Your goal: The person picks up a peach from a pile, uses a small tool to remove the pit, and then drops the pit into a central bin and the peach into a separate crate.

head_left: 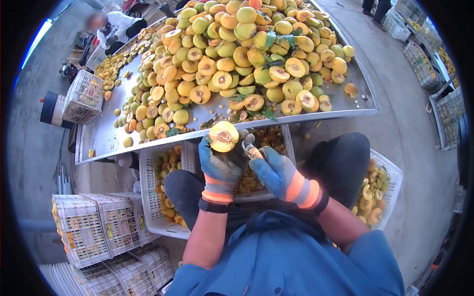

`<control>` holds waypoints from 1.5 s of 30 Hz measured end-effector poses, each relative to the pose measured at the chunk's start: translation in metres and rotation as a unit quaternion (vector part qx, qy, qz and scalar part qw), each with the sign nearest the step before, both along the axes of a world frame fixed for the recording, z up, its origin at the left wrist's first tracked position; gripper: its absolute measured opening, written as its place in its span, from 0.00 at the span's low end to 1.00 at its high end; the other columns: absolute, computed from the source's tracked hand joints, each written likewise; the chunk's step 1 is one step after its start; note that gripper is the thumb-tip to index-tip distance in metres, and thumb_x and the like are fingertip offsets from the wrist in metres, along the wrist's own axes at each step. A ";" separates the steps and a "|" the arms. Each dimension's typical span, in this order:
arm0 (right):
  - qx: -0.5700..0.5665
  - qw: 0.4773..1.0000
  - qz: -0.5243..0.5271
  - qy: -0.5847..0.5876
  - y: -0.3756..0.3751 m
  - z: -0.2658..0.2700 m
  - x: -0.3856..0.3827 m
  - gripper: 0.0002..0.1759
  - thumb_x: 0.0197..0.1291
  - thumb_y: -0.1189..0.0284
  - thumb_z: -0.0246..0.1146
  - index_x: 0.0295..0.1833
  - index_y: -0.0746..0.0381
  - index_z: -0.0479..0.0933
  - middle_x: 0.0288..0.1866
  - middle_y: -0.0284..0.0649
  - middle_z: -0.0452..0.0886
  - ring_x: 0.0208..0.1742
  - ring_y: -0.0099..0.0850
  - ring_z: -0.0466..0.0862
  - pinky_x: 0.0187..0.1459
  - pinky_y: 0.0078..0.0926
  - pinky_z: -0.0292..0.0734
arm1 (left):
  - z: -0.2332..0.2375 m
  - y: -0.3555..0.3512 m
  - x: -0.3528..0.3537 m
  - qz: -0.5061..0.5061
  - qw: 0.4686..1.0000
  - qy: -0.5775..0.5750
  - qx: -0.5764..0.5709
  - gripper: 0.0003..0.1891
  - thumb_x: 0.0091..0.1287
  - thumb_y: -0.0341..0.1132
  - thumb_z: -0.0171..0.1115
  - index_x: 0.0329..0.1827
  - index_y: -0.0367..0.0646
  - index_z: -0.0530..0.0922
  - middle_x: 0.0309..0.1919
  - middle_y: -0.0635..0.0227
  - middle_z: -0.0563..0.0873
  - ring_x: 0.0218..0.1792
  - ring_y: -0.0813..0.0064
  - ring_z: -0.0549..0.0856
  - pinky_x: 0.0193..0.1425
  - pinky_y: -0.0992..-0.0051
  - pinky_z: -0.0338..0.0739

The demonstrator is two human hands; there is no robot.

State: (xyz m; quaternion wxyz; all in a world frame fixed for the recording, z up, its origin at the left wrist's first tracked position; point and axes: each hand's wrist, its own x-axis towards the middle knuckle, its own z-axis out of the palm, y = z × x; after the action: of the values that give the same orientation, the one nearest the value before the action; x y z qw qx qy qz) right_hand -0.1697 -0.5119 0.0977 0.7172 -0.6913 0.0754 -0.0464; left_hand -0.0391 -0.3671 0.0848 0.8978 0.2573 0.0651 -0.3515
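Note:
My left hand (219, 167), in a blue and grey glove with an orange cuff, is closed on a yellow peach half (223, 137). The peach's cut face is turned up, its brown centre showing. My right hand (279, 173), gloved the same way, grips a small pitting tool (253, 150) with a light handle and metal head. The tool's head sits just right of the peach, apart from it. Below both hands, between my knees, a white crate (290, 143) contains fruit pieces and pits.
A metal table (366, 96) bears a large heap of halved peaches (237, 54). Crates with peach halves flank my legs, left (148, 197) and right (392, 197). Stacked crates (91, 227) stand at lower left. Another person (123, 24) sits at the table's far left.

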 end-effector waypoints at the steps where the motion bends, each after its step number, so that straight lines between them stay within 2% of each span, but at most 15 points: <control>1: -0.059 0.998 0.012 -0.032 0.003 -0.002 0.000 0.15 0.79 0.69 0.63 0.62 0.68 0.81 0.50 0.54 0.88 0.49 0.47 0.89 0.50 0.40 0.81 | 0.000 0.004 -0.010 0.002 1.000 -0.005 -0.014 0.34 0.77 0.56 0.50 0.71 0.34 0.76 0.58 0.44 0.87 0.60 0.45 0.88 0.65 0.50 0.85; 4: -0.160 0.981 0.001 -0.108 0.015 -0.015 -0.001 0.16 0.80 0.67 0.63 0.61 0.69 0.81 0.49 0.55 0.88 0.48 0.48 0.89 0.50 0.40 0.82 | -0.001 0.014 -0.028 0.035 0.996 0.070 -0.030 0.35 0.76 0.55 0.52 0.71 0.32 0.76 0.60 0.45 0.86 0.62 0.45 0.85 0.70 0.50 0.81; 6: -0.106 0.993 0.000 -0.050 0.024 -0.018 -0.007 0.15 0.81 0.66 0.62 0.57 0.69 0.82 0.45 0.51 0.88 0.44 0.44 0.88 0.47 0.39 0.81 | -0.002 0.019 -0.039 0.044 0.992 0.097 -0.072 0.33 0.79 0.56 0.53 0.71 0.35 0.77 0.61 0.47 0.85 0.62 0.47 0.85 0.71 0.50 0.81; 9: 0.099 0.987 0.018 0.124 0.036 -0.012 -0.017 0.14 0.83 0.63 0.60 0.53 0.64 0.81 0.35 0.39 0.83 0.32 0.29 0.81 0.35 0.30 0.75 | -0.012 0.019 -0.046 0.099 0.993 0.041 -0.041 0.32 0.82 0.54 0.53 0.69 0.29 0.73 0.61 0.46 0.82 0.63 0.50 0.82 0.70 0.53 0.80; 11: 0.204 0.967 0.023 0.151 0.040 -0.009 -0.021 0.13 0.85 0.60 0.58 0.52 0.59 0.78 0.25 0.28 0.76 0.21 0.16 0.73 0.23 0.19 0.64 | -0.013 0.017 -0.054 0.109 0.994 -0.005 -0.003 0.30 0.84 0.54 0.52 0.71 0.33 0.73 0.64 0.49 0.82 0.63 0.50 0.83 0.71 0.52 0.80; 13: 0.271 0.949 0.019 0.158 0.042 -0.013 -0.024 0.15 0.85 0.58 0.58 0.51 0.59 0.78 0.25 0.28 0.76 0.21 0.17 0.73 0.22 0.19 0.64 | -0.013 0.015 -0.063 0.106 0.993 -0.047 0.027 0.30 0.84 0.54 0.51 0.74 0.36 0.73 0.66 0.50 0.82 0.63 0.50 0.83 0.72 0.51 0.80; 16: 0.292 0.941 0.009 0.169 0.041 -0.013 -0.028 0.17 0.85 0.56 0.58 0.51 0.59 0.78 0.25 0.28 0.76 0.20 0.17 0.72 0.21 0.19 0.64 | -0.016 0.023 -0.072 0.069 0.986 -0.138 0.059 0.28 0.78 0.43 0.54 0.78 0.42 0.72 0.69 0.51 0.81 0.67 0.54 0.84 0.73 0.50 0.81; 20: 0.311 0.931 0.009 0.193 0.041 -0.006 -0.035 0.16 0.84 0.56 0.59 0.50 0.59 0.78 0.25 0.29 0.77 0.20 0.17 0.72 0.22 0.18 0.63 | -0.020 0.032 -0.076 0.028 0.996 -0.083 0.002 0.35 0.62 0.34 0.53 0.77 0.37 0.72 0.69 0.49 0.81 0.71 0.51 0.82 0.79 0.48 0.78; 23: 0.246 0.954 0.011 0.172 0.046 -0.021 -0.036 0.17 0.85 0.59 0.58 0.56 0.62 0.80 0.30 0.32 0.80 0.27 0.20 0.78 0.27 0.23 0.73 | -0.033 0.031 -0.083 0.043 0.986 -0.141 0.075 0.28 0.68 0.38 0.54 0.71 0.39 0.74 0.66 0.51 0.83 0.67 0.53 0.84 0.74 0.51 0.81; 26: 0.082 0.994 -0.016 0.071 0.057 -0.031 -0.039 0.27 0.85 0.53 0.55 0.62 0.68 0.82 0.46 0.48 0.91 0.48 0.40 0.90 0.51 0.38 0.82 | -0.033 0.023 -0.089 0.086 0.987 -0.085 0.109 0.21 0.76 0.44 0.54 0.65 0.41 0.77 0.59 0.55 0.86 0.61 0.58 0.87 0.68 0.56 0.85; 30: -0.097 0.995 0.029 0.010 0.052 -0.035 -0.043 0.21 0.83 0.62 0.55 0.63 0.68 0.81 0.51 0.57 0.89 0.51 0.51 0.90 0.52 0.43 0.83 | -0.028 0.008 -0.095 0.134 0.965 -0.119 0.192 0.24 0.85 0.56 0.51 0.62 0.43 0.77 0.52 0.61 0.86 0.52 0.64 0.87 0.61 0.62 0.86; 33: -0.121 0.990 0.073 0.026 0.047 -0.043 -0.039 0.17 0.78 0.75 0.56 0.65 0.69 0.79 0.51 0.57 0.85 0.50 0.52 0.89 0.52 0.42 0.84 | -0.037 0.004 -0.095 0.144 0.955 -0.152 0.208 0.24 0.86 0.58 0.49 0.61 0.44 0.77 0.50 0.61 0.85 0.51 0.65 0.86 0.60 0.64 0.86; 35: -0.097 0.988 0.080 0.088 0.046 -0.040 -0.035 0.16 0.78 0.76 0.55 0.65 0.68 0.79 0.51 0.55 0.85 0.48 0.53 0.89 0.51 0.43 0.84 | -0.032 0.001 -0.096 0.141 0.956 -0.147 0.211 0.20 0.86 0.53 0.50 0.60 0.45 0.76 0.50 0.60 0.83 0.51 0.65 0.84 0.62 0.64 0.84; 38: -0.213 0.970 0.106 -0.045 0.041 -0.056 -0.036 0.14 0.80 0.74 0.55 0.63 0.66 0.79 0.47 0.53 0.85 0.46 0.51 0.89 0.50 0.42 0.84 | -0.031 0.003 -0.096 0.128 0.970 -0.092 0.182 0.28 0.85 0.63 0.50 0.59 0.44 0.77 0.47 0.64 0.85 0.46 0.65 0.87 0.55 0.65 0.87; 45: -0.136 0.969 0.205 0.023 0.024 -0.032 -0.031 0.12 0.80 0.72 0.55 0.58 0.66 0.79 0.45 0.54 0.84 0.45 0.51 0.88 0.46 0.43 0.83 | -0.042 0.007 -0.093 0.121 0.975 -0.061 0.176 0.29 0.83 0.66 0.51 0.58 0.45 0.78 0.41 0.64 0.86 0.41 0.65 0.88 0.47 0.66 0.87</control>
State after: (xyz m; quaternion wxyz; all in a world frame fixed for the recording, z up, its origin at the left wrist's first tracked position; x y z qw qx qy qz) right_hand -0.2009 -0.4882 0.0657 0.6088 -0.7839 -0.0583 0.1072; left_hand -0.1324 -0.3602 0.0425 0.8767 0.4221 0.1014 -0.2070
